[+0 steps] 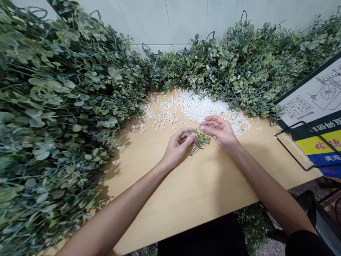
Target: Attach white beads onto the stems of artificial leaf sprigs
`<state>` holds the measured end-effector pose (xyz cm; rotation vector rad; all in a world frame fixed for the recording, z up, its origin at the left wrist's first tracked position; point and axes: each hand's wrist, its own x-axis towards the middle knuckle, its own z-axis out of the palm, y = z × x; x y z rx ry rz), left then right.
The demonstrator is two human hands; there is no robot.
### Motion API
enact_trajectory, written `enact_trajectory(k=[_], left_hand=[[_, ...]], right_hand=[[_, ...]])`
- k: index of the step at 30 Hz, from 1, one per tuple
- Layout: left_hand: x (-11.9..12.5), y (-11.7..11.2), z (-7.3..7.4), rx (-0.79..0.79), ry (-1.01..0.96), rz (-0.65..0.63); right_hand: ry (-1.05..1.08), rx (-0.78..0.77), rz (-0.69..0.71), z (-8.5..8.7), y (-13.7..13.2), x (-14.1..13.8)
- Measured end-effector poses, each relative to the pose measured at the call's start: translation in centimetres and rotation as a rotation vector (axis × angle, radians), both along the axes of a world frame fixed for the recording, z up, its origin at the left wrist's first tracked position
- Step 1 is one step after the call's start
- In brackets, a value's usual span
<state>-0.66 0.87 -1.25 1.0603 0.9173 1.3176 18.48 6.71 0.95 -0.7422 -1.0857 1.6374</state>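
Sprig (pixel 201 140), green, leafy and thin-stemmed, is pinched by the left hand (pixel 178 145), right hand (pixel 222 134) pinching a white bead (pixel 201 127).

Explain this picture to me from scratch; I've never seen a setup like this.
There is no machine here, just a person's two bare hands. A camera worn on the head looks forward and down at them. The left hand holds a small green sprig. The right hand is beside it, and its fingertips appear to pinch a small white piece. Many more white pieces lie scattered and heaped on the table. Leafy greenery crowds its left and far sides; a printed board stands at the right.
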Motion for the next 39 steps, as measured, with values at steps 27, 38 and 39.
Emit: enact_trajectory(k=[27, 38, 39], left_hand=[[0.1, -0.1, 0.2, 0.012, 0.060, 0.081], [0.2, -0.3, 0.5, 0.025, 0.094, 0.097], [0.2, -0.3, 0.5, 0.030, 0.095, 0.102]], right_hand=[[-0.052, 0.002, 0.080, 0.1, -0.8, -0.5], [-0.046, 0.080, 0.055, -0.4, -0.7, -0.5], [-0.047, 0.077, 0.066, -0.4, -0.8, -0.5]])
